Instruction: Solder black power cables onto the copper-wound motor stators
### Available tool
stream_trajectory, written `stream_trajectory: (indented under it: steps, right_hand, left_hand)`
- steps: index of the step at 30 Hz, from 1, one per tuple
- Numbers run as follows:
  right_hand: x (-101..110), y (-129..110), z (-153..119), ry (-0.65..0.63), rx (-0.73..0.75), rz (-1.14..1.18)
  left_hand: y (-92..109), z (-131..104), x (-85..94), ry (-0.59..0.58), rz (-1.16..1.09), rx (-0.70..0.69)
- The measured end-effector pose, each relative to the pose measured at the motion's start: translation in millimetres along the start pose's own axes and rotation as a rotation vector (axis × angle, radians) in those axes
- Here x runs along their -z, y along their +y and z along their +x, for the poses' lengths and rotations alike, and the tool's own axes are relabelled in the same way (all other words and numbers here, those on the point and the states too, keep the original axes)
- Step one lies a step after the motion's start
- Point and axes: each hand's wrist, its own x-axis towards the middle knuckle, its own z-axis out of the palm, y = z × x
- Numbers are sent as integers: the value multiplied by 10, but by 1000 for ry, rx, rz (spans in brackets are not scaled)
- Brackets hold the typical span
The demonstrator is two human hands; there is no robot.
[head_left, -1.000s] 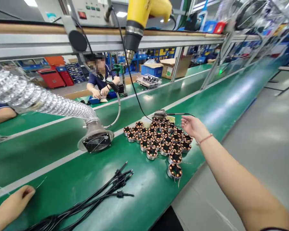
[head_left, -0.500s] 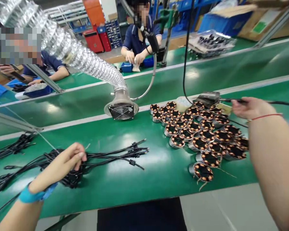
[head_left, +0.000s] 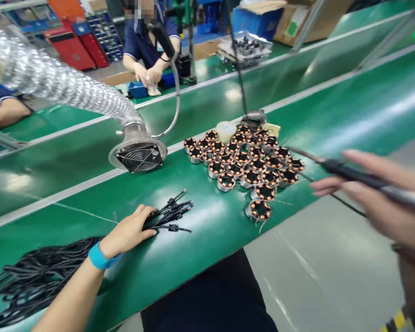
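From where I'm standing, the right hand [head_left: 376, 198] is blurring, and its wrist is running into the picture's edge; the black-handled tool [head_left: 349, 173] it is holding is losing its rear end there too. Whether the smeared tip is touching the nearest copper-wound rings [head_left: 235, 170], I'm not managing to tell. The left hand [head_left: 129, 230] is covering part of the black cables [head_left: 38, 272], its fingertips hiding, and behind its wrist the pile is slipping out of view. Beyond that hand, the silver duct [head_left: 72, 85] and a person [head_left: 152, 41] are being cut off, while the dark pieces in the clear tray [head_left: 244, 48] are looking too small to name.
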Motion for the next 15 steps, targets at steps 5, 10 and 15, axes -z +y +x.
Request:
stream_trajectory:
  steps: [5, 10, 15]
  right_hand:
    - [-519, -364, -447, -307, 469, -270]
    - [-827, -345, -662, -380, 501, -394]
    - [-1201, -647, -606, -408, 593, -374]
  left_hand:
    - [71, 40, -67, 20, 8, -58]
    - [158, -61, -189, 84, 44, -99]
    - [159, -107, -300, 144, 96, -150]
